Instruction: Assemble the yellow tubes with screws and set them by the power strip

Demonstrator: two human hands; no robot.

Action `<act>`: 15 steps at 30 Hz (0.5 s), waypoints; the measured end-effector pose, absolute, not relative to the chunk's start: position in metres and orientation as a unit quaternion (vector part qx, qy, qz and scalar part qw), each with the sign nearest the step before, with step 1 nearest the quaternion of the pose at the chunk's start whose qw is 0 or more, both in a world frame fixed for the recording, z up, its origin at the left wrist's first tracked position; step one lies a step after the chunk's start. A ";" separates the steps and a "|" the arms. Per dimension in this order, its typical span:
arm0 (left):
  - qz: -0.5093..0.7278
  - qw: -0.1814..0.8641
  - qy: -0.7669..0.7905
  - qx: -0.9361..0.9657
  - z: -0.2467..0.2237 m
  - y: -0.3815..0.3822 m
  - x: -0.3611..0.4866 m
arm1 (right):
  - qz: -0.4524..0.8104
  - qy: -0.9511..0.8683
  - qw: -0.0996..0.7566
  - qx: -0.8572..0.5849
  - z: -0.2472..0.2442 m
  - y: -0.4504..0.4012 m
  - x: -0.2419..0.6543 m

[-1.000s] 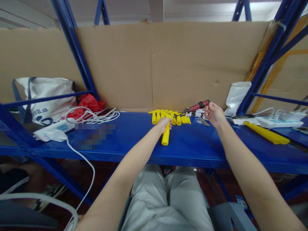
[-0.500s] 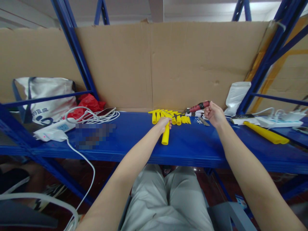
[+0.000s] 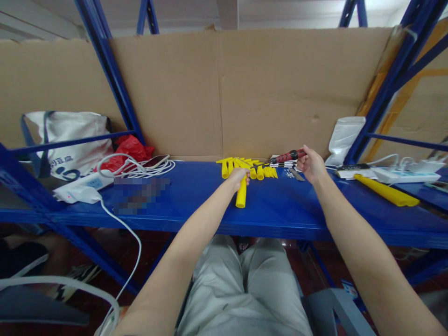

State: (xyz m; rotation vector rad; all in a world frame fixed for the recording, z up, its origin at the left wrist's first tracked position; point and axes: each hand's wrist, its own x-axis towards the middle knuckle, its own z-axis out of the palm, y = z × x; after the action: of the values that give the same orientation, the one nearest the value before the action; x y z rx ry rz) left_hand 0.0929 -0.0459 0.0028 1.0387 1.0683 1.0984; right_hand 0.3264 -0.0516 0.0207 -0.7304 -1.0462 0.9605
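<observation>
My left hand point(image 3: 241, 177) is closed around a yellow tube point(image 3: 241, 198), whose wide round end points toward me. My right hand point(image 3: 310, 162) grips the end of a red and black screwdriver point(image 3: 289, 157). The shaft of the screwdriver runs left to the fingers of my left hand; its tip is too small to make out. Behind my left hand stand several yellow pieces point(image 3: 260, 172) in a row, with flat pointed yellow bits point(image 3: 270, 172) beside them. Small metal parts point(image 3: 290, 173) lie just left of my right hand.
Cardboard point(image 3: 168, 93) closes off the back of the blue shelf point(image 3: 196, 200). On the left are a cloth bag point(image 3: 75, 144), a red plastic bag point(image 3: 131, 148), white cables and a power strip point(image 3: 84, 185). On the right lie a long yellow piece point(image 3: 385, 190) and another power strip point(image 3: 408, 175).
The camera view has shifted slightly. Both hands keep their holds, and the screwdriver stays lined up with my left hand.
</observation>
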 end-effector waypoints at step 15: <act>0.478 0.591 0.473 0.446 0.002 -0.047 0.092 | 0.437 -0.448 0.718 -0.306 0.017 -0.052 0.319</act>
State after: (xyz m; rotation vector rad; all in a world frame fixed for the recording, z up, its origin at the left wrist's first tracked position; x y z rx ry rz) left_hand 0.0924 -0.0474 0.0021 1.0365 1.0999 1.1119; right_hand 0.3189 -0.0520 0.0171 -0.6764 -0.9902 0.9662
